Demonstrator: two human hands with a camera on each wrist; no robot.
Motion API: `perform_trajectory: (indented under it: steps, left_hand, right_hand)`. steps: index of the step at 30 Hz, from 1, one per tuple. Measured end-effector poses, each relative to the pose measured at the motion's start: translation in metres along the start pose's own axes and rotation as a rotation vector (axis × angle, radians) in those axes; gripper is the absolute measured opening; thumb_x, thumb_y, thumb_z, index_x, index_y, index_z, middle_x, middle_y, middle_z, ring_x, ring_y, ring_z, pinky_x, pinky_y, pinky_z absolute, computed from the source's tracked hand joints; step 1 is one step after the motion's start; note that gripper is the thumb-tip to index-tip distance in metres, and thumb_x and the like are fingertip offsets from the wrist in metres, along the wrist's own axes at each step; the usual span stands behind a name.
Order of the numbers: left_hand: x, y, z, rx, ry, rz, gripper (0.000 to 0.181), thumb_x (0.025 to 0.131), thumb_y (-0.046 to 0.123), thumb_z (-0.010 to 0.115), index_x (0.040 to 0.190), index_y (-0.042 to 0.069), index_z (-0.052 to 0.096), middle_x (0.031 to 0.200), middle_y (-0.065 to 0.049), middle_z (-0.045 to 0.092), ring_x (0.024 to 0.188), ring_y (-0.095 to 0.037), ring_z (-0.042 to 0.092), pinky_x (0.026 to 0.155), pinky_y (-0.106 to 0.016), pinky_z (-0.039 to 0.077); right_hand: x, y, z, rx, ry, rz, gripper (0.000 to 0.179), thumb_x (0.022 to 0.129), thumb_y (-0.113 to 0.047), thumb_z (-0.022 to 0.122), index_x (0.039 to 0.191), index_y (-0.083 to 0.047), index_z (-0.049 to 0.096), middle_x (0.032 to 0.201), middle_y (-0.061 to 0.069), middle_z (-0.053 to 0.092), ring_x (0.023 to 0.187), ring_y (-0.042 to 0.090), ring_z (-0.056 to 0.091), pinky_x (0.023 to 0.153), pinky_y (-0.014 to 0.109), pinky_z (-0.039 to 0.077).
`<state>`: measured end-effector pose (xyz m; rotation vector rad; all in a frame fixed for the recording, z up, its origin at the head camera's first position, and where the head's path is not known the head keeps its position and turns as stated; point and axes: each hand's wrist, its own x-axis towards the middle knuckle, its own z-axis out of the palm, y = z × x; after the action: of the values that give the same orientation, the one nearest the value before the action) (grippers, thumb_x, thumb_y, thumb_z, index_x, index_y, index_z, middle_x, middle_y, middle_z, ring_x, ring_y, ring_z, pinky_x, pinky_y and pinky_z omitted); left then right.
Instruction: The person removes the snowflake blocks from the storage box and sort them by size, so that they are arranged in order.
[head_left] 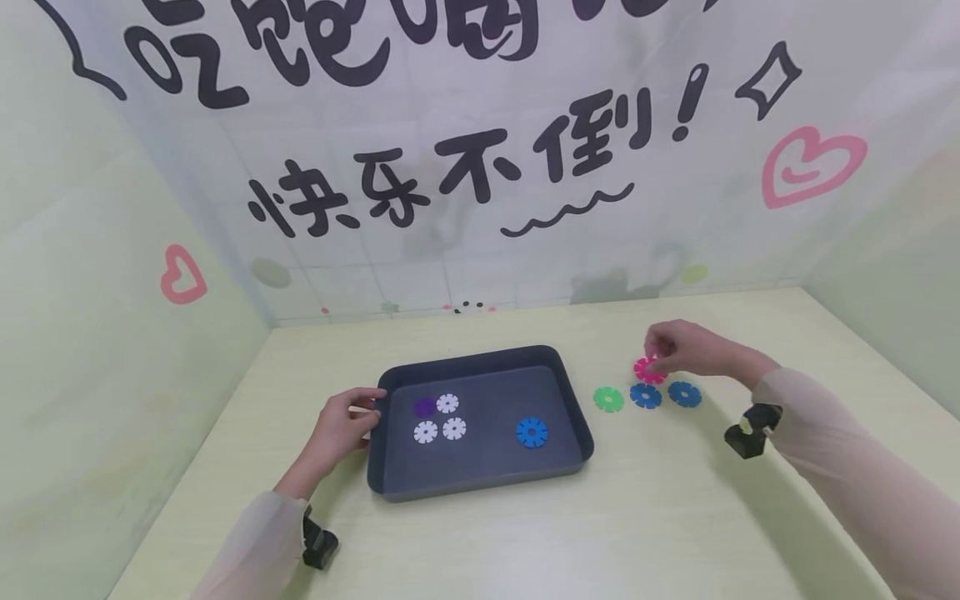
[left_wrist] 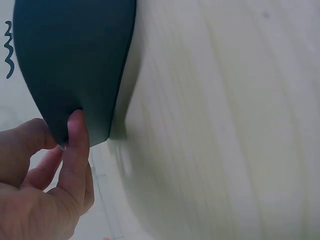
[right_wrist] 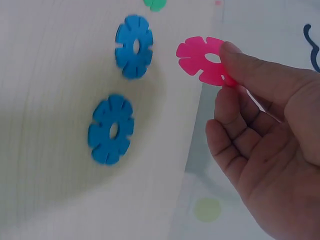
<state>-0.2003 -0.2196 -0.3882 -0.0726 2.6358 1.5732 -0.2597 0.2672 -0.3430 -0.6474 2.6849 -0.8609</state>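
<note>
Disc (right_wrist: 199,60): pink, notched (holed centre) | right hand (head_left: 693,348) pinches it | left hand (head_left: 339,423) grips smooth tray (head_left: 487,442)

Head view bright; 2 wrist views dimmer; soft shadows across table (head_left: 637,533).

Pale wooden table (head_left: 540,542), white backdrop (head_left: 450,271) behind it, black lettering (head_left: 481,177), wavy line (head_left: 567,213) underneath, pink heart (head_left: 801,176) at right.

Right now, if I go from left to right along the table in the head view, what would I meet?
Left hand → dark tray → green disc → right hand, which pinches a pink disc.
</note>
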Motion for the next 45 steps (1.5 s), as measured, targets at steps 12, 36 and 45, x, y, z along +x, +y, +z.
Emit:
perform_trajectory:
  steps: [12, 36, 45]
  left_hand:
    - [0.001, -0.002, 0.000, 0.009, -0.002, 0.003, 0.038, 0.083, -0.004, 0.052, 0.121, -0.002, 0.055, 0.103, -0.019, 0.052, 0.080, -0.024, 0.059, 0.054, -0.033, 0.053]
    - [0.000, -0.002, 0.001, 0.007, 0.001, 0.001, 0.039, 0.082, -0.004, 0.051, 0.121, -0.002, 0.054, 0.102, -0.019, 0.053, 0.079, -0.025, 0.058, 0.054, -0.032, 0.053]
    - [-0.001, 0.000, 0.000, 0.003, -0.003, 0.007, 0.039, 0.082, -0.005, 0.051, 0.121, -0.003, 0.054, 0.101, -0.019, 0.052, 0.078, -0.024, 0.058, 0.053, -0.032, 0.053]
  right_hand:
    - [-0.041, 0.060, -0.021, 0.067, -0.083, 0.233, 0.017, 0.082, -0.014, 0.066, 0.087, -0.003, 0.054, 0.071, 0.004, 0.053, 0.067, 0.019, 0.050, 0.062, 0.033, 0.047]
    - [-0.056, 0.094, -0.002, 0.042, 0.062, 0.275, 0.024, 0.082, -0.013, 0.064, 0.097, 0.006, 0.062, 0.087, 0.005, 0.060, 0.079, 0.021, 0.049, 0.068, 0.031, 0.042]
    - [-0.048, 0.073, -0.006, 0.086, 0.086, 0.294, 0.039, 0.087, -0.026, 0.061, 0.108, 0.006, 0.057, 0.091, 0.008, 0.058, 0.080, 0.021, 0.053, 0.069, 0.031, 0.049]
